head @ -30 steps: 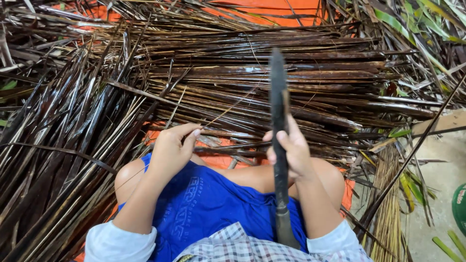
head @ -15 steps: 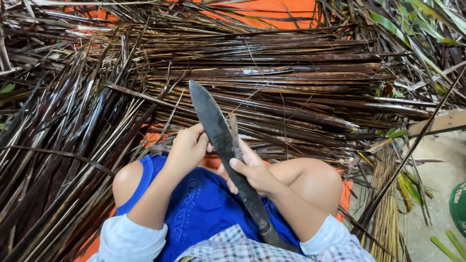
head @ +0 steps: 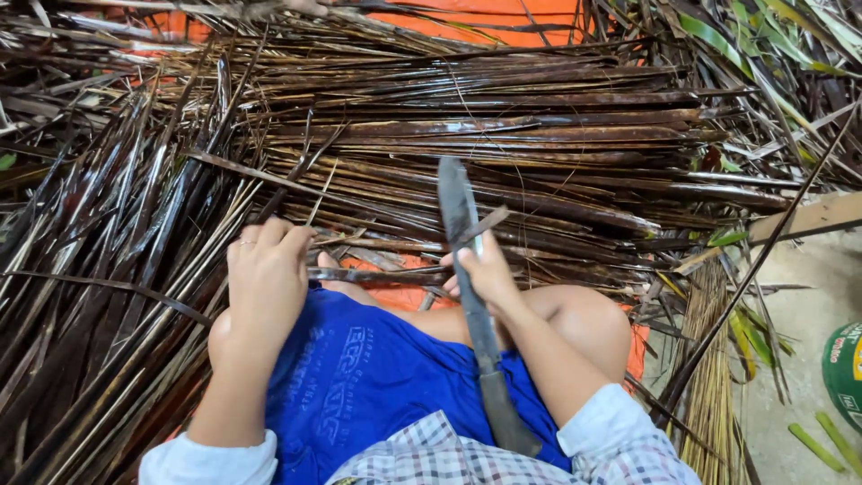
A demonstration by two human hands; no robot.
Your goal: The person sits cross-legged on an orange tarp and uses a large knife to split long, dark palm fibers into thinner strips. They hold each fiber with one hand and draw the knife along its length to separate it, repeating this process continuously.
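Observation:
I sit among dark dried palm leaves (head: 503, 135), my knees bare and a blue cloth (head: 377, 377) over my lap. A long knife (head: 460, 211) points away from me, its handle (head: 507, 418) tucked by my right forearm. My right hand (head: 485, 274) presses a thin dark leaf strip (head: 377, 276) against the blade. My left hand (head: 265, 269), a ring on one finger, grips the other end of that strip above my left knee. The strip runs level between both hands.
Dried leaves lie piled on orange sheeting (head: 485, 13) ahead and to the left. A bundle of pale thin ribs (head: 709, 377) lies at the right on a concrete floor (head: 799, 359). A green round container (head: 846, 373) sits at the right edge, green leaf scraps (head: 822, 440) beside it.
The knife blade has swung from leaning left back to nearly upright. My left hand has moved left and the strip now stretches level between both hands.

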